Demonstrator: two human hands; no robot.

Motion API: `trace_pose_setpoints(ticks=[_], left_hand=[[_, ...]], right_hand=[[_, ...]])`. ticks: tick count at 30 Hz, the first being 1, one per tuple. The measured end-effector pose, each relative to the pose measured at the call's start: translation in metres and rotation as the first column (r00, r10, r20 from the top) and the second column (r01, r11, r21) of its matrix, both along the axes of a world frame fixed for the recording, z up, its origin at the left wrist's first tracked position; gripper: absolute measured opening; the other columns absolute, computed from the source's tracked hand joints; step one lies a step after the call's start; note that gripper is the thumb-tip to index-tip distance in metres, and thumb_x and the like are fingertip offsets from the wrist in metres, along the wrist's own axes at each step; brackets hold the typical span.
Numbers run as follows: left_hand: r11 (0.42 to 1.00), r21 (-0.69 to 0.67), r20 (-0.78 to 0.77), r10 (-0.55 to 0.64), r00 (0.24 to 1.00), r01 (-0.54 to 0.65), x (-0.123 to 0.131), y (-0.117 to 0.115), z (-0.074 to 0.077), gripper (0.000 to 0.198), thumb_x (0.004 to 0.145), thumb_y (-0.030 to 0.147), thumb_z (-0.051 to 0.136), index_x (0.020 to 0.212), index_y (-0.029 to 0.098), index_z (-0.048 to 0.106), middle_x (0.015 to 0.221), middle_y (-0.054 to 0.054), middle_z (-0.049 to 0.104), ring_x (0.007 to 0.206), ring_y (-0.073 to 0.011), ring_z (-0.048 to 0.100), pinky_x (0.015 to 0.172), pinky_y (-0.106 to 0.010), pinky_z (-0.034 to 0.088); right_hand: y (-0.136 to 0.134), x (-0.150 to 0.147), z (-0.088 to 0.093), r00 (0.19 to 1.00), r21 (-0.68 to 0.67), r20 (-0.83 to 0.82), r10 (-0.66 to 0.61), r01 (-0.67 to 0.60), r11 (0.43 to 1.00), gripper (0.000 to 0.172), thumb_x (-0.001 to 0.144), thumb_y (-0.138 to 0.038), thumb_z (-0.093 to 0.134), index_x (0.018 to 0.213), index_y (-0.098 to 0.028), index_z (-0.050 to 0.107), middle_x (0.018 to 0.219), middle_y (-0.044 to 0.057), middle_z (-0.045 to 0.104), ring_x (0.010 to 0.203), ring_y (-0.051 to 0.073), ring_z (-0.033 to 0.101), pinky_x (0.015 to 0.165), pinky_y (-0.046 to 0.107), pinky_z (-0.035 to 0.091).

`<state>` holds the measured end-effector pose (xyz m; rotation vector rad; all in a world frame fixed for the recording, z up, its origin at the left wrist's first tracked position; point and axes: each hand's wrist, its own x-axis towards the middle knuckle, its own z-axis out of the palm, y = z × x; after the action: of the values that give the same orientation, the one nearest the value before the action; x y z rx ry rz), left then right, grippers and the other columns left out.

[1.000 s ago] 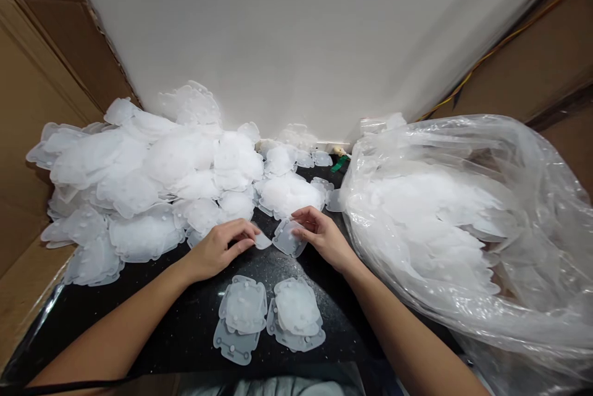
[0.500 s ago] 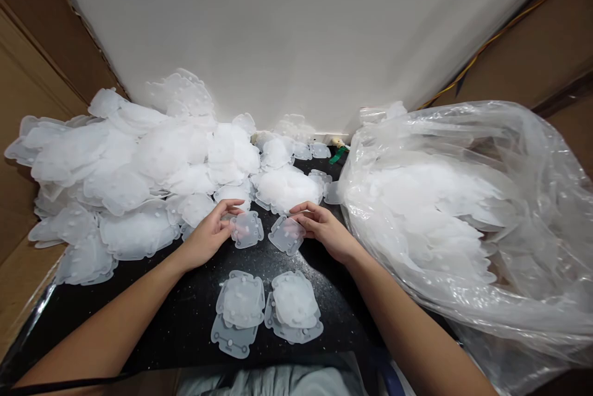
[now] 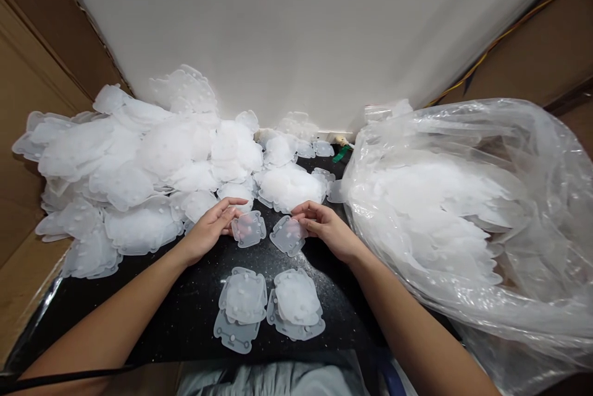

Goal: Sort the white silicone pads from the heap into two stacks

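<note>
My left hand (image 3: pixel 214 227) pinches one translucent plastic sheet (image 3: pixel 250 229), a squarish piece with rounded tabs and small round spots. Opposite it, my right hand (image 3: pixel 323 227) grips a similar translucent sheet (image 3: pixel 288 236) by its edge. Both sheets are held apart above the black table (image 3: pixel 185 309), and fingers show faintly through them. Closer to my body lie two small stacks of these sheets side by side, a left stack (image 3: pixel 243 297) and a right stack (image 3: pixel 296 298). A lower sheet sticks out from under each.
A large heap of sheets (image 3: pixel 139 155) spreads over the left and back. Behind my hands lies a smaller pile (image 3: pixel 290 187). On the right, a clear plastic bag (image 3: pixel 532 130) holds many more. A white wall (image 3: pixel 296 31) rises behind, with cardboard (image 3: pixel 28 25) at the left.
Both hands keep their hold on the two sheets with almost no movement. The whole view has shifted slightly; the stacks and piles look the same.
</note>
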<state>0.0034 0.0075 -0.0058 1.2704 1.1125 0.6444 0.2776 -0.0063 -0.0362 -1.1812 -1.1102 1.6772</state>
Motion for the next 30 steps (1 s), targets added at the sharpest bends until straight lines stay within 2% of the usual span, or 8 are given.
trace_pose_setpoints(ticks=[10, 17, 19, 21, 24, 26, 28, 30], left_hand=[[1.000, -0.002, 0.024, -0.003, 1.000, 0.003, 0.001, 0.000, 0.001, 0.057, 0.083, 0.066, 0.055, 0.119, 0.022, 0.056, 0.098, -0.004, 0.063, 0.082, -0.0191, 0.067, 0.082, -0.036, 0.052], [1.000, -0.003, 0.014, 0.002, 1.000, -0.002, 0.002, -0.001, 0.002, 0.057, 0.083, 0.068, 0.054, 0.116, 0.021, 0.058, 0.094, -0.004, 0.066, 0.083, -0.0196, 0.067, 0.079, -0.034, 0.051], [1.000, 0.000, 0.006, 0.003, 1.000, -0.003, 0.002, -0.002, 0.002, 0.058, 0.082, 0.069, 0.054, 0.115, 0.021, 0.058, 0.093, -0.004, 0.067, 0.083, -0.0199, 0.067, 0.078, -0.034, 0.051], [1.000, 0.009, -0.006, 0.008, 1.000, -0.008, 0.002, -0.002, 0.001, 0.058, 0.083, 0.069, 0.053, 0.116, 0.021, 0.059, 0.094, -0.005, 0.068, 0.082, -0.0197, 0.067, 0.077, -0.033, 0.050], [1.000, 0.015, -0.016, 0.003, 1.000, -0.003, 0.001, -0.002, -0.001, 0.057, 0.085, 0.067, 0.050, 0.117, 0.021, 0.059, 0.096, -0.005, 0.068, 0.082, -0.0194, 0.067, 0.077, -0.033, 0.050], [0.999, 0.033, -0.029, -0.009, 1.000, 0.010, 0.001, -0.001, -0.002, 0.054, 0.086, 0.064, 0.052, 0.119, 0.021, 0.057, 0.095, -0.005, 0.069, 0.084, -0.0203, 0.067, 0.079, -0.033, 0.050], [0.995, 0.095, -0.084, -0.034, 0.996, 0.042, -0.001, -0.001, 0.001, 0.048, 0.085, 0.055, 0.060, 0.119, 0.021, 0.059, 0.096, -0.005, 0.070, 0.090, -0.0215, 0.067, 0.081, -0.033, 0.050], [0.971, 0.181, -0.163, -0.129, 0.978, 0.158, -0.003, -0.002, 0.009, 0.035, 0.086, 0.044, 0.064, 0.113, 0.021, 0.065, 0.100, -0.006, 0.071, 0.094, -0.0219, 0.066, 0.084, -0.033, 0.050]], right_hand=[[-0.003, -0.004, 0.007, 0.999, 0.055, 0.024, 0.028, -0.029, 0.998, 0.039, 0.067, -0.045, 0.081, 0.091, -0.020, 0.063, 0.082, 0.001, 0.069, 0.068, 0.014, 0.062, 0.068, 0.031, 0.050], [-0.010, -0.001, 0.019, 0.999, 0.154, 0.047, 0.016, -0.023, 0.988, 0.031, 0.074, -0.043, 0.078, 0.090, -0.021, 0.063, 0.091, 0.006, 0.076, 0.083, 0.020, 0.070, 0.076, 0.034, 0.053], [-0.014, 0.001, 0.024, 0.990, 0.174, 0.061, 0.129, -0.138, 0.975, 0.028, 0.076, -0.040, 0.077, 0.091, -0.020, 0.064, 0.094, 0.008, 0.077, 0.087, 0.021, 0.072, 0.078, 0.035, 0.054], [-0.019, 0.003, 0.029, 0.945, 0.165, 0.074, 0.318, -0.326, 0.931, 0.026, 0.077, -0.037, 0.076, 0.092, -0.019, 0.065, 0.096, 0.008, 0.077, 0.089, 0.021, 0.073, 0.079, 0.035, 0.056], [-0.024, 0.005, 0.036, 0.797, 0.112, 0.051, 0.602, -0.603, 0.790, 0.029, 0.077, -0.035, 0.077, 0.098, -0.018, 0.067, 0.100, 0.009, 0.076, 0.093, 0.021, 0.073, 0.082, 0.035, 0.058], [-0.027, 0.004, 0.038, 0.723, 0.082, 0.014, 0.691, -0.690, 0.720, 0.032, 0.077, -0.034, 0.077, 0.101, -0.017, 0.067, 0.103, 0.010, 0.076, 0.095, 0.021, 0.073, 0.081, 0.034, 0.058], [-0.026, 0.001, 0.035, 0.758, 0.087, 0.029, 0.652, -0.651, 0.754, 0.029, 0.080, -0.036, 0.074, 0.100, -0.017, 0.066, 0.100, 0.010, 0.076, 0.090, 0.020, 0.073, 0.076, 0.032, 0.058], [-0.022, -0.003, 0.028, 0.877, 0.171, 0.141, 0.459, -0.478, 0.862, 0.024, 0.086, -0.039, 0.066, 0.097, -0.018, 0.065, 0.092, 0.009, 0.076, 0.079, 0.018, 0.073, 0.067, 0.030, 0.057]])
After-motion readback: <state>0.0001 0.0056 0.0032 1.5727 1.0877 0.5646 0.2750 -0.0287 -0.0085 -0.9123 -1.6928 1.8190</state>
